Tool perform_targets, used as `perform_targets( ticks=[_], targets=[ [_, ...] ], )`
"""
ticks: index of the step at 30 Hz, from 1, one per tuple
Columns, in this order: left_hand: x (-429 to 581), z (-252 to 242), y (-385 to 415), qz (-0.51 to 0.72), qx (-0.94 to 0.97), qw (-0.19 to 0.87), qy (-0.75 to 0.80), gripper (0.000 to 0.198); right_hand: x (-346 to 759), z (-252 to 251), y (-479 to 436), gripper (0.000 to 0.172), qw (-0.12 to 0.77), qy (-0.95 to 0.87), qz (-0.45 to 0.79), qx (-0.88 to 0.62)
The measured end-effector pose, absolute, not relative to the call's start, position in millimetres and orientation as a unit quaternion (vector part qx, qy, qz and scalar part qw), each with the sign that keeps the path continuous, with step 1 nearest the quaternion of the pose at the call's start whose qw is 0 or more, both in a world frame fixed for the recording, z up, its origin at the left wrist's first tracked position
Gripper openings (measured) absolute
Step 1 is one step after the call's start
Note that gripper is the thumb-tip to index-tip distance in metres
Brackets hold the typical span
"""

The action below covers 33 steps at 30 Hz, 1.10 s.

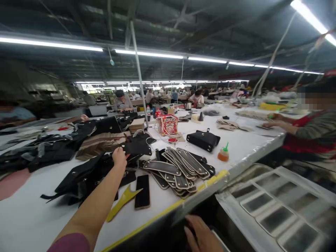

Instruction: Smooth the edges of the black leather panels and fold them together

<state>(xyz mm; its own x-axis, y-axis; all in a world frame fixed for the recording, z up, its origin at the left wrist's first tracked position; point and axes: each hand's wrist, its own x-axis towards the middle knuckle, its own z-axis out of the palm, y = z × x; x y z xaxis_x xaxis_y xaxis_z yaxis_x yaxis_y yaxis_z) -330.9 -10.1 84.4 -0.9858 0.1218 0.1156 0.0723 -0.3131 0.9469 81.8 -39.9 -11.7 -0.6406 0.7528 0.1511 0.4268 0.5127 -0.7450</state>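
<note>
My left hand (119, 157) reaches out over the white table, its fingers closed on the edge of a flat black bag piece (138, 144). Beneath and left of that arm lies a heap of black bags (78, 175). Low in the picture, my right hand (201, 232) is in front of the table edge, fingers apart and slightly blurred, with nothing visible between them. Its lower part is cut off by the frame. A pale-edged thing (220, 241) shows beside it, too little to name. Dark strap pieces with light edging (181, 168) are piled between the hands.
Near my left forearm lie a phone (142, 192) and a yellow forked tool (123, 203). Further right are a black bag (203, 140) and a green-tipped glue bottle (223, 153). A tray of framed panels (278, 203) stands at right, near a co-worker's hand (273, 125).
</note>
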Motion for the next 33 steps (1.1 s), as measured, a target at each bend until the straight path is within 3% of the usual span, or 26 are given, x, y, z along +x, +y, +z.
perform_targets(
  ticks=[4, 7, 13, 16, 18, 25, 29, 33],
  targets=[
    [-336.2, 108.3, -43.7, 0.849, 0.074, 0.015, 0.523, 0.009, 20.0, 1.9, 23.3, 0.054, 0.220, -0.899, 0.156, -0.345],
    [-326.5, 130.9, -78.8, 0.877, 0.109, 0.039, 0.466, 0.008, -10.2, 7.2, 48.7, 0.056, 0.216, -0.889, 0.174, -0.365],
    [-252.4, 124.2, -112.5, 0.858, 0.132, 0.298, 0.396, 0.013, -7.2, 25.4, 5.2, 0.069, 0.351, -0.671, 0.569, -0.322],
    [-202.6, 93.9, -107.0, 0.794, 0.120, 0.419, 0.423, 0.015, 33.5, 21.8, -35.4, 0.062, 0.294, -0.496, 0.748, -0.328],
    [-171.5, 72.9, -102.3, 0.755, 0.116, 0.465, 0.448, 0.014, 70.8, 12.8, -61.9, 0.051, 0.260, -0.413, 0.800, -0.348],
    [-73.0, 18.5, -87.5, 0.552, 0.121, 0.616, 0.549, 0.024, 192.2, -6.5, -144.6, 0.045, 0.417, -0.284, 0.684, -0.527],
    [-31.3, 6.1, -83.8, 0.467, 0.234, 0.667, 0.531, 0.029, 230.8, -4.0, -173.3, 0.052, 0.426, -0.262, 0.621, -0.603],
    [-12.2, 3.2, -72.7, 0.348, 0.408, 0.631, 0.561, 0.029, 262.8, -3.2, -177.2, 0.054, 0.399, -0.263, 0.607, -0.636]
  ],
)
